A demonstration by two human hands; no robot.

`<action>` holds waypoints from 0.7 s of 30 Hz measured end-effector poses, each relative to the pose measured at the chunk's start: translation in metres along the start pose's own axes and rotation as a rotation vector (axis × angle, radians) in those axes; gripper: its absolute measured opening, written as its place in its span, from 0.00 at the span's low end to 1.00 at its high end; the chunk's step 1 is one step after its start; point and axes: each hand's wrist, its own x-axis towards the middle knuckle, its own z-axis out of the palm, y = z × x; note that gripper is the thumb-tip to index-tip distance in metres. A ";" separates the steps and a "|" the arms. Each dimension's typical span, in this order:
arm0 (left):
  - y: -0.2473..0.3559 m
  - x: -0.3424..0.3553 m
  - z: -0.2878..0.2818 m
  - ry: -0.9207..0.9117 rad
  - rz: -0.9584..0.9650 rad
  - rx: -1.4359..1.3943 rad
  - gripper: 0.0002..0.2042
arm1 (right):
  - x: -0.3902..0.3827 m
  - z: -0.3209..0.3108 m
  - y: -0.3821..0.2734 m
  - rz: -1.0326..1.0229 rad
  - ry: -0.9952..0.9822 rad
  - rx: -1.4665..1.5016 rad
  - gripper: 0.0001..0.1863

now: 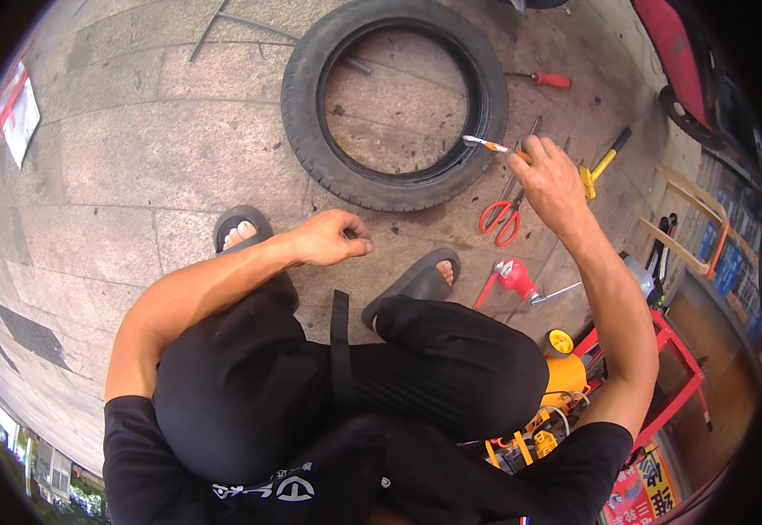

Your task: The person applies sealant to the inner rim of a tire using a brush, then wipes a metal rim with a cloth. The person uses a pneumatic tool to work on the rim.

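Note:
A black tyre [304,114] lies flat on the stone paving in front of me. My right hand [549,179] grips a small brush [490,145] with an orange-and-white handle, much like a toothbrush. Its pale head reaches the tyre's inner edge on the right side. Close to my lap, just short of the tyre, hangs my left hand [333,238]; its fingers are loosely curled with a gap to the thumb, and I see nothing held there. Below my right hand lie red-handled scissors [501,224], their blades running toward the tyre.
Right of the tyre are a red-handled screwdriver [551,80] and a yellow tool with a black grip [604,164]. A red bulb-shaped tool [517,278] lies nearer my foot. Yellow equipment [565,385] and a red metal frame [683,354] stand beside my right leg. Metal rods [254,24] lie far left.

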 end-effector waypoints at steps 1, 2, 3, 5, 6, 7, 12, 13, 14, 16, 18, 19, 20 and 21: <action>-0.002 0.000 0.000 0.014 0.001 -0.026 0.18 | -0.002 -0.002 -0.007 0.001 0.002 0.023 0.06; -0.003 0.000 0.000 0.030 -0.012 -0.051 0.18 | -0.004 -0.004 -0.017 0.015 -0.037 0.055 0.06; -0.005 0.000 0.000 0.025 -0.002 -0.058 0.18 | -0.006 -0.007 -0.029 0.031 -0.077 0.087 0.07; -0.006 0.001 0.000 0.022 -0.011 -0.059 0.18 | -0.008 -0.013 -0.048 0.054 -0.137 0.149 0.07; -0.007 0.002 0.000 0.021 0.012 -0.032 0.18 | -0.009 -0.016 -0.056 0.060 -0.159 0.183 0.07; -0.007 0.002 0.000 0.017 0.021 -0.002 0.18 | -0.008 -0.019 -0.059 0.051 -0.169 0.227 0.07; -0.004 0.003 0.000 -0.005 0.009 0.006 0.18 | -0.005 -0.023 -0.047 0.199 -0.090 0.156 0.07; -0.003 0.002 0.000 -0.005 0.009 0.009 0.17 | -0.006 -0.023 -0.044 0.216 -0.110 0.124 0.07; -0.003 0.002 0.000 -0.001 0.010 0.014 0.16 | -0.007 -0.023 -0.043 0.249 -0.128 0.081 0.07; -0.002 0.002 0.000 0.001 0.006 -0.008 0.18 | -0.011 -0.024 -0.048 0.198 -0.145 0.081 0.05; -0.002 0.002 -0.001 0.006 0.015 -0.008 0.19 | -0.014 -0.026 -0.061 0.179 -0.139 0.083 0.05; -0.002 0.002 -0.001 0.009 0.023 0.003 0.19 | -0.015 -0.027 -0.068 0.171 -0.154 0.089 0.05; -0.001 0.002 -0.001 0.013 0.030 0.016 0.19 | -0.014 -0.029 -0.072 0.150 -0.183 0.116 0.05; -0.001 0.002 -0.002 0.010 0.023 0.007 0.19 | -0.012 -0.032 -0.074 0.136 -0.189 0.134 0.05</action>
